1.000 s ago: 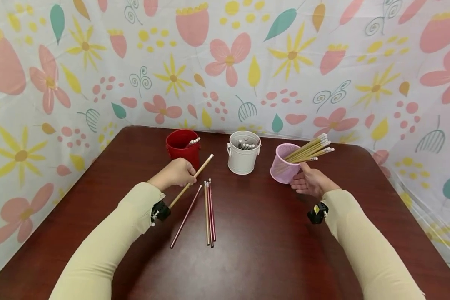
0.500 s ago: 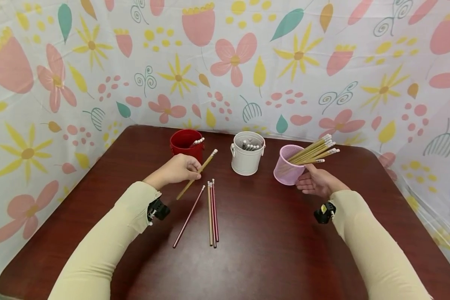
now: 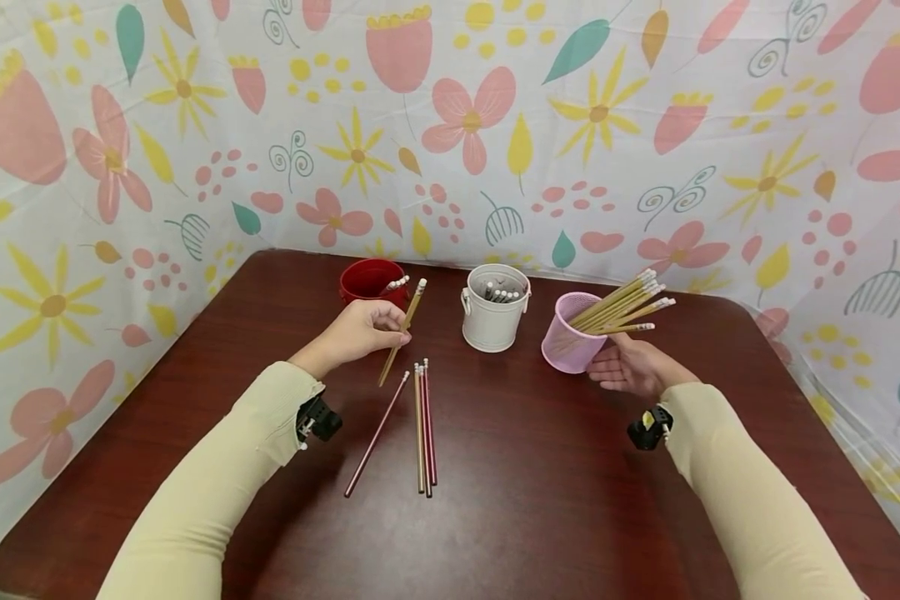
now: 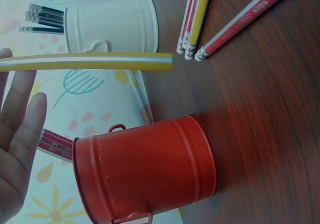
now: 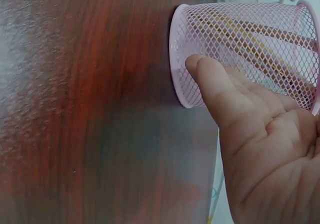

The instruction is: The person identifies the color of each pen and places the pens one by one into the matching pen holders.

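Observation:
My left hand pinches a yellow pencil between thumb and fingers, its white eraser end up, in front of the red bucket. A few red pencils poke out of that bucket. On the right, my right hand lies palm up with straight fingers against the side of the pink mesh cup. Several yellow pencils lean out of the cup towards the right. Below my left hand, a red pencil lies slanted on the table.
Beside it lies a bunch of pencils, yellow and red. A white bucket holding several dark pencils stands between the red bucket and the mesh cup. A flower-printed curtain hangs behind the brown table.
My left hand has turned the yellow pencil more upright and moved it slightly up and right. The mesh cup has shifted slightly left beside my right hand.

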Demonstrator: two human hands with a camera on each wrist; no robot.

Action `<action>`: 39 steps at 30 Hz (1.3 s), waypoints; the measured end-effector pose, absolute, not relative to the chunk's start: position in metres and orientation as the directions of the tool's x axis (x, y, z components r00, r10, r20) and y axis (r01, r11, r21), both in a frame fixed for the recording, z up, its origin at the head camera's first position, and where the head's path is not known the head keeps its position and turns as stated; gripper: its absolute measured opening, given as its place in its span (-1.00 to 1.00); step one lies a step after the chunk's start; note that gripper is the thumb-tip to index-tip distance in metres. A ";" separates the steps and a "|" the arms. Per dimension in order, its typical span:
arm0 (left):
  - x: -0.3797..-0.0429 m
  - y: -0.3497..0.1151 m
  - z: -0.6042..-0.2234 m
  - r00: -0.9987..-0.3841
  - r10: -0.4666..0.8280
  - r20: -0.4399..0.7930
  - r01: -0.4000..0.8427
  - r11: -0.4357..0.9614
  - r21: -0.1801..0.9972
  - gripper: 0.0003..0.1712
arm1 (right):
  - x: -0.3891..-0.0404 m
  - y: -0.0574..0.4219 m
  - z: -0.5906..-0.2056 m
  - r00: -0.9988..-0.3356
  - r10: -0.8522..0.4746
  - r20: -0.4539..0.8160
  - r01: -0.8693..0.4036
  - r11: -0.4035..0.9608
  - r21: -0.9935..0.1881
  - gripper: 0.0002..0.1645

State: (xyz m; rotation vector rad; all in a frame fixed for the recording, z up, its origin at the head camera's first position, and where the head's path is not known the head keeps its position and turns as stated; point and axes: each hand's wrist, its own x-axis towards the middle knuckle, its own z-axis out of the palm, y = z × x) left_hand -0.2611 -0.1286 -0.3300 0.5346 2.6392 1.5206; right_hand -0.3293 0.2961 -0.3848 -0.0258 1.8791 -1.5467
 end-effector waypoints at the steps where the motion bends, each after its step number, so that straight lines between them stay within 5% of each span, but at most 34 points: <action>1: -0.262 -0.127 -0.330 -0.940 0.314 0.135 0.273 0.451 0.850 -0.83 | -0.329 0.296 -0.384 -0.762 -0.420 -0.492 0.398 0.295 -0.869 0.02; 15: -0.271 -0.066 -0.307 -0.896 0.244 0.372 0.426 0.224 0.877 -0.84 | -0.327 0.295 -0.378 -0.781 -0.380 -0.496 0.396 0.314 -0.863 -0.09; 39: -0.293 0.022 -0.272 -0.912 0.146 0.383 0.401 0.128 0.907 -0.83 | -0.325 0.288 -0.380 -0.808 -0.326 -0.492 0.413 0.283 -0.866 -0.18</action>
